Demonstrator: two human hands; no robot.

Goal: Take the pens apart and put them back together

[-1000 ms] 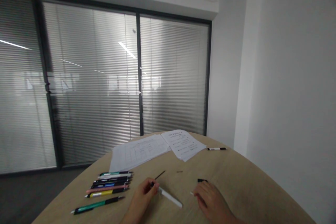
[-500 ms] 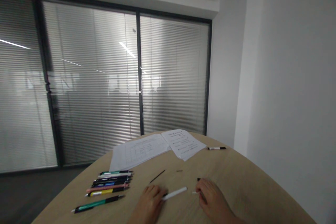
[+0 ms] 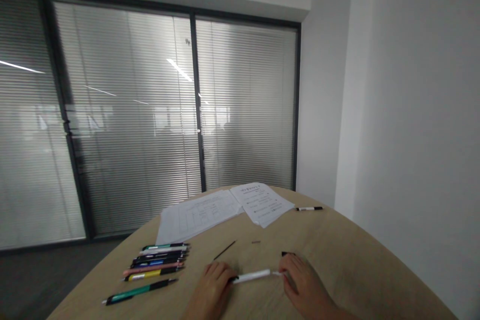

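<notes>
- Your left hand (image 3: pixel 214 286) is closed on the dark end of the white tube (image 3: pixel 253 276); the tube reaches across toward your other hand.
- Your right hand (image 3: pixel 304 287) pinches a small pale piece (image 3: pixel 276 273) between thumb and finger; a black piece (image 3: pixel 287 253) pokes out above its knuckles, though you can't tell how it's held.
- A second ago the tube slanted down toward you; now it has swung nearly level, its free end close against the pale piece. Whether they touch is too small to tell. That looks like lining the two parts up.
- Just beyond your left knuckles lies a thin dark rod (image 3: pixel 225 250), easily brushed; past the tube is a tiny spring-like bit (image 3: pixel 255 242), which could roll.
- To the left, a green pen (image 3: pixel 139 291) lies apart from a row of pens (image 3: pixel 157 263).
- Farther out, papers (image 3: pixel 200 215) and a black-and-white pen (image 3: pixel 309 208) lie on the table (image 3: pixel 360 265).
</notes>
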